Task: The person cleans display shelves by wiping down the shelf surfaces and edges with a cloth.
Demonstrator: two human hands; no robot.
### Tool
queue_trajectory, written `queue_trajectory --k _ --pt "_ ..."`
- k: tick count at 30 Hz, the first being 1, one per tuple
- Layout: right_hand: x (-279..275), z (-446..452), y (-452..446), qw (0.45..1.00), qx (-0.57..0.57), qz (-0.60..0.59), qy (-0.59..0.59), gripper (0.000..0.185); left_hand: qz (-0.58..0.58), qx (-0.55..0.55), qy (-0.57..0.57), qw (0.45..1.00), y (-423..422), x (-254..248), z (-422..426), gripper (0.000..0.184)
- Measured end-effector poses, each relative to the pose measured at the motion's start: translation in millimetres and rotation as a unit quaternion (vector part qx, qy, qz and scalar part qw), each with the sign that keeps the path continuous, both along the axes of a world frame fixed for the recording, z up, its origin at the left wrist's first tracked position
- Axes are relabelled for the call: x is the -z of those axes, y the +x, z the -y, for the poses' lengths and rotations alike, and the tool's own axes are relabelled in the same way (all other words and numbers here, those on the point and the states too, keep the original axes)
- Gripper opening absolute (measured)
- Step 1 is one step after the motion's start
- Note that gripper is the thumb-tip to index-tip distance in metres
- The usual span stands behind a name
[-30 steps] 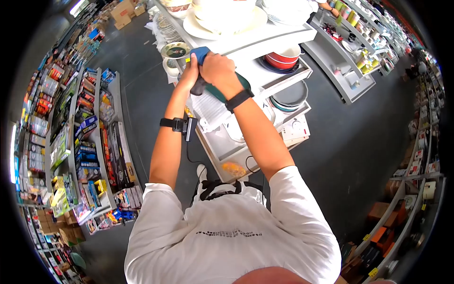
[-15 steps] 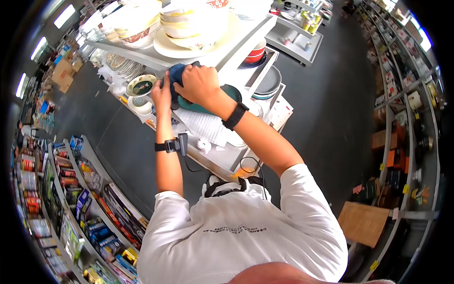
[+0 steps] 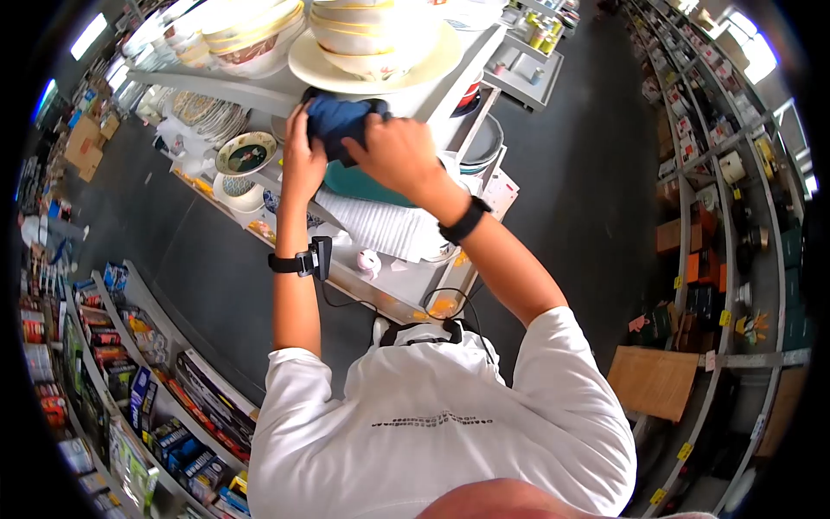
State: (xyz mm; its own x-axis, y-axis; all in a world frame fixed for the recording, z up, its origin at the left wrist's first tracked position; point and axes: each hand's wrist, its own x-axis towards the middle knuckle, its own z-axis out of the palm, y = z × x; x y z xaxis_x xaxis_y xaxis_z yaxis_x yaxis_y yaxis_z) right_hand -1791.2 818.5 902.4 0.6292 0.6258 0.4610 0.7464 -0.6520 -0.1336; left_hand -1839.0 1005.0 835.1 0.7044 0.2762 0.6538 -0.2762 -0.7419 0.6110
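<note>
A bunched dark blue cloth (image 3: 335, 119) is held between both hands, just in front of the shelf's upper level. My left hand (image 3: 303, 164) grips its left side, fingers closed on the fabric. On the other side, my right hand (image 3: 399, 154) is closed on the cloth with the thumb pressed against it. Directly beneath lies a teal dish (image 3: 367, 184), partly covered by my right hand and forearm. White corrugated wrapping sheet (image 3: 385, 227) sits under the dish on the lower shelf.
Stacked bowls (image 3: 359, 39) rest on a cream plate (image 3: 415, 76) close above the hands. A patterned bowl (image 3: 246, 154) and stacked plates (image 3: 207, 112) stand to the left. A small white figurine (image 3: 369, 262) is near the lower shelf's front. Cable (image 3: 445, 316) hangs by my waist.
The cloth has come up off the teal dish and spreads wider between my hands. My right hand has shifted to the right and slightly down.
</note>
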Motion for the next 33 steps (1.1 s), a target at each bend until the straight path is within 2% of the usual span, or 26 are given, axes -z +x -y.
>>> queue_trajectory --k 1,2,4,6,7,8,9,10,12,13,14,16,17,20,21,24,25,26,28,30,32,33 --pt "-5.5 23.5 6.2 0.999 0.006 -0.034 0.033 0.046 0.021 0.001 0.030 0.999 2.2 12.2 4.2 0.051" --pt "-11.7 33.6 16.9 0.995 -0.003 -0.072 0.071 0.042 0.003 0.014 0.076 0.997 -4.7 -0.1 30.1 0.046" --pt "2.1 46.9 32.3 0.980 -0.058 -0.010 0.192 0.030 -0.004 -0.007 0.084 0.996 -8.6 -12.4 47.5 0.042" --pt "-1.2 65.0 45.1 0.935 -0.002 -0.186 0.302 0.029 -0.009 -0.041 0.139 0.989 -2.3 -16.7 58.5 0.039" --pt "6.9 65.7 62.4 0.939 0.013 -0.114 0.324 0.028 -0.001 -0.060 0.154 0.986 0.4 -15.7 58.2 0.039" --pt "12.6 62.3 73.7 0.940 0.024 -0.049 0.338 0.027 0.043 -0.055 0.120 0.990 6.7 -11.3 47.5 0.034" --pt "16.9 67.1 77.7 0.943 0.035 -0.134 0.304 0.030 0.071 -0.052 0.112 0.990 13.4 -8.1 41.8 0.031" --pt "21.9 63.3 77.8 0.943 0.034 -0.140 0.301 0.030 0.092 -0.052 0.103 0.989 14.8 -2.5 37.7 0.028" --pt "35.8 47.6 87.0 0.955 0.037 0.041 0.291 0.039 0.109 -0.056 0.129 0.984 25.5 -0.4 19.9 0.033" --pt "45.1 45.0 88.3 0.961 0.053 -0.029 0.270 0.059 0.108 -0.063 0.126 0.984 30.7 2.3 8.9 0.033" --pt "55.1 41.3 89.6 0.960 0.055 -0.033 0.271 0.059 0.104 -0.069 0.121 0.985 35.5 3.5 -5.2 0.032" --pt "69.6 35.1 93.9 0.947 0.081 -0.126 0.285 0.070 0.103 -0.076 0.100 0.987 47.4 13.6 -38.7 0.034" --pt "60.0 39.5 87.8 0.949 0.059 -0.161 0.264 0.076 0.103 -0.082 0.100 0.986 48.7 13.2 -50.4 0.035" --pt "69.2 36.2 94.6 0.943 0.049 -0.156 0.289 0.078 0.113 -0.113 0.073 0.984 67.7 24.7 -97.3 0.036" --pt "69.2 35.2 97.2 0.939 0.038 -0.150 0.306 0.081 0.126 -0.083 0.056 0.987 80.3 37.0 -131.5 0.030" --pt "69.6 35.1 98.6 0.939 0.036 -0.156 0.305 0.082 0.114 -0.034 0.033 0.992 77.5 18.5 -156.6 0.028" --pt "70.1 35.6 99.6 0.939 0.052 -0.167 0.295 0.084 0.135 -0.041 -0.030 0.990 82.6 17.7 -161.4 0.029" --pt "68.5 35.9 98.6 0.938 0.059 -0.166 0.298 0.084 0.134 -0.034 -0.029 0.990 87.5 22.9 -175.2 0.029" --pt "67.9 36.4 96.7 0.921 0.057 -0.214 0.319 0.085 0.165 -0.048 0.096 0.981 94.1 25.0 -192.9 0.026" --pt "73.5 36.1 100.1 0.923 0.072 -0.211 0.314 0.086 0.167 -0.054 0.088 0.980 100.9 27.7 -192.2 0.024" --pt "75.4 33.6 102.2 0.925 0.068 -0.206 0.312 0.086 0.184 -0.122 0.192 0.956 105.9 32.0 -194.5 0.023" --pt "75.8 32.8 102.9 0.926 0.070 -0.208 0.308 0.084 0.182 -0.118 0.191 0.957 110.9 36.0 -193.3 0.023"
